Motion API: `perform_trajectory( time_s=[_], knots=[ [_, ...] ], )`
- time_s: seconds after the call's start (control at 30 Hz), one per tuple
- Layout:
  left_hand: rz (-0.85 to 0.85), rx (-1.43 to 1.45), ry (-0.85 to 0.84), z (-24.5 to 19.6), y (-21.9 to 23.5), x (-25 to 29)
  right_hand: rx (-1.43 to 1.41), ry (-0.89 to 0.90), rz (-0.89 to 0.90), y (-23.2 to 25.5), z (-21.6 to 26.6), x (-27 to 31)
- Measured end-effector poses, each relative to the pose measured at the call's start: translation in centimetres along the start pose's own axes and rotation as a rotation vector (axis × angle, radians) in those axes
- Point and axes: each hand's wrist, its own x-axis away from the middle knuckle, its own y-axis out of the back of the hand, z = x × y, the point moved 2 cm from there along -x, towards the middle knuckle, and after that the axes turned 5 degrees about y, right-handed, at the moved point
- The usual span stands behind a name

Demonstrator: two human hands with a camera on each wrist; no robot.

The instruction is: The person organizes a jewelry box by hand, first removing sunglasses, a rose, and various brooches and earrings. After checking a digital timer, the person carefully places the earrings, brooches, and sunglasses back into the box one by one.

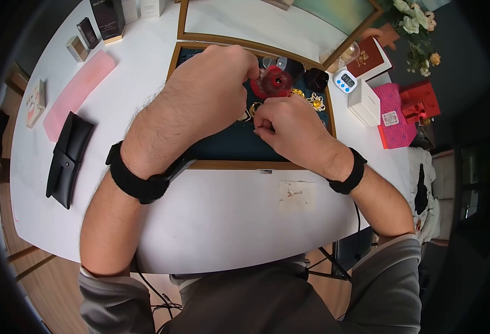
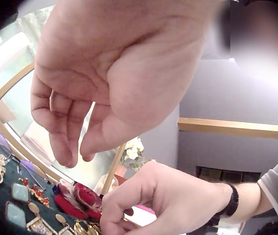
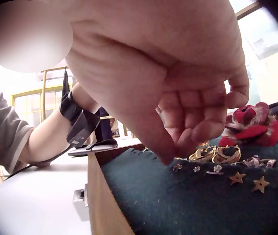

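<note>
Both hands are over a wood-framed jewelry box lined with dark green cloth. My right hand is low over the lining, thumb and index fingertips together at the end of a row of small stud earrings. The fingertips hide what they pinch, seemingly a tiny stud. Gold hoop earrings and star-shaped earrings lie close by. My left hand hovers above the box's left part, fingers loosely bent, nothing visible between thumb and fingertips. A red flower ornament sits between the hands, toward the back.
The box's framed lid stands raised behind. On the table, a cream card with small pieces lies in front. A black case and pink strip are left; a timer and white box are right.
</note>
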Motion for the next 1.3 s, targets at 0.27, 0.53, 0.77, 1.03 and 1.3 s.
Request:
perform_trajectory(
  time_s=[0.27, 0.53, 0.77, 1.03, 1.3],
  knots=[
    [-0.052, -0.016, -0.050, 0.3, -0.2, 0.2, 0.058, 0.017, 0.036, -0.4, 0.1, -0.5],
    [-0.046, -0.008, -0.038, 0.3, -0.3, 0.2, 0.078, 0.072, -0.047, 0.1, 0.2, 0.1],
    [0.001, -0.043, 0.009, 0.0, -0.4, 0.1, 0.055, 0.116, -0.081, -0.4, 0.5, 0.3],
    [0.031, -0.052, 0.019, -0.1, -0.4, 0.0, 0.116, 0.109, -0.068, -0.7, 0.3, 0.2],
    [0.041, -0.053, 0.020, -0.2, -0.3, 0.0, 0.162, 0.108, -0.066, 0.3, 0.4, 0.5]
  ],
)
